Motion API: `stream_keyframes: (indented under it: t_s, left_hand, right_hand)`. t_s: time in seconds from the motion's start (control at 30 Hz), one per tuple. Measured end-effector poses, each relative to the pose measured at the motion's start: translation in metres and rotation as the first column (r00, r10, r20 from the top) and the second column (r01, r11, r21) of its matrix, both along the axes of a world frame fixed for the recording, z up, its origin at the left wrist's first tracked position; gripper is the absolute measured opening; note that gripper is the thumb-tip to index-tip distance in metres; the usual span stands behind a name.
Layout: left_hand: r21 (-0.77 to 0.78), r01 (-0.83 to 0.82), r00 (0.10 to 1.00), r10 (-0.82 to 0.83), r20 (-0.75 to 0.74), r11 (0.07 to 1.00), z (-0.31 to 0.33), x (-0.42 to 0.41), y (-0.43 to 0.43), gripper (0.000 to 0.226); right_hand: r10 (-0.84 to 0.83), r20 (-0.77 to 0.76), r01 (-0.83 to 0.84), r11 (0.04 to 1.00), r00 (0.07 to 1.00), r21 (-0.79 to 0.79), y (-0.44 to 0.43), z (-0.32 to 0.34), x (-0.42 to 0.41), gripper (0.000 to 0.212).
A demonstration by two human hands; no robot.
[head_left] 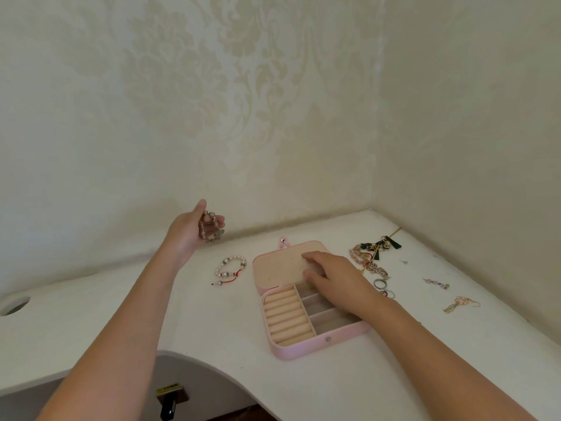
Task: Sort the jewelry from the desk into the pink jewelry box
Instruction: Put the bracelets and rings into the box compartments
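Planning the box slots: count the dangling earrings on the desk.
2: a silver earring right of the rings, and a pink earring nearer and further right. The pile may hide more.

We see a corner where two walls meet: the back wall (212,86) papered in pale cream damask, the right wall (470,117) in the same tone, both under soft, even light. A white desk (121,314) fills the corner, its front edge curving inward, with a round cable hole (13,305) near its left end.
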State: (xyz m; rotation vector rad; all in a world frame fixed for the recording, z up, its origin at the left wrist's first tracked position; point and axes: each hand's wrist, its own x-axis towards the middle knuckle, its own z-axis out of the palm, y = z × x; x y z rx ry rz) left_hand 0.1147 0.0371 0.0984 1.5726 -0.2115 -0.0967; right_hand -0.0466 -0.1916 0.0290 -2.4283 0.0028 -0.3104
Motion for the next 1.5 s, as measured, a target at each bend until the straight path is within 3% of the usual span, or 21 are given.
stream_keyframes:
  t_s: [0.07,0.17,0.3,0.37,0.53,0.67,0.8,0.93,1.1,1.2,1.33,1.4,1.5]
  left_hand:
    - [-0.16,0.167,0.983,-0.177,-0.05,0.973,0.013,-0.017,-0.008,0.042]
    - [-0.204,0.411,0.897,-0.434,-0.083,0.888,0.019,-0.046,-0.028,0.037]
    - [-0.077,0.619,0.774,-0.624,-0.109,0.782,0.002,-0.078,-0.064,0.025]
    - [0.035,0.648,0.759,-0.642,-0.111,0.761,-0.009,-0.086,-0.079,0.024]
    - [0.233,0.681,0.723,-0.687,-0.069,0.694,-0.023,-0.095,-0.098,0.025]
    - [0.372,0.595,0.79,-0.604,-0.106,0.713,-0.022,-0.097,-0.1,0.007]
    - [0.485,0.501,0.851,-0.51,-0.127,0.716,-0.031,-0.091,-0.094,0.004]
    - [0.614,0.42,0.87,-0.489,-0.062,0.669,-0.041,-0.091,-0.095,0.009]
    - [0.82,0.208,0.849,-0.515,0.119,0.533,-0.041,-0.098,-0.102,0.009]
    - [0.879,0.123,0.829,-0.535,0.164,0.46,-0.041,-0.102,-0.105,0.006]
    - [0.936,-0.037,0.777,-0.579,0.247,0.349,-0.043,-0.104,-0.104,0.013]
    - [0.932,-0.074,0.774,-0.568,0.279,0.356,-0.045,-0.104,-0.101,0.015]
    - [0.891,-0.065,0.82,-0.484,0.305,0.45,-0.046,-0.101,-0.094,0.007]
  right_hand:
    - [-0.038,0.072,0.028,0.991,0.997,0.133,-0.003,0.006,-0.001,0.035]
    - [-0.094,0.162,0.017,0.907,0.982,0.421,-0.01,0.024,-0.006,0.021]
    - [0.003,0.159,-0.109,0.737,0.987,0.667,-0.024,0.045,-0.018,0.026]
    - [0.058,0.107,-0.116,0.724,0.993,0.68,-0.029,0.047,-0.021,0.031]
    - [0.036,0.04,-0.053,0.769,0.999,0.637,-0.036,0.04,-0.02,0.022]
    - [-0.006,-0.066,0.045,0.79,0.998,0.612,-0.047,0.037,-0.019,0.011]
    - [-0.099,-0.124,0.14,0.913,0.987,0.383,-0.046,0.029,-0.015,0.008]
    - [-0.121,-0.112,0.142,0.967,0.986,0.211,-0.039,0.022,-0.012,0.007]
    - [-0.126,-0.093,0.133,0.988,0.988,0.082,-0.039,0.017,-0.01,0.006]
    - [-0.122,-0.086,0.125,0.992,0.989,0.032,-0.039,0.013,-0.007,0.005]
    - [-0.166,-0.022,0.161,0.973,0.986,-0.164,-0.041,0.01,-0.005,0.005]
    - [-0.164,-0.031,0.156,0.972,0.986,-0.175,-0.042,0.01,-0.005,0.006]
    - [-0.133,-0.072,0.117,0.975,0.989,-0.187,-0.042,0.009,-0.005,0.01]
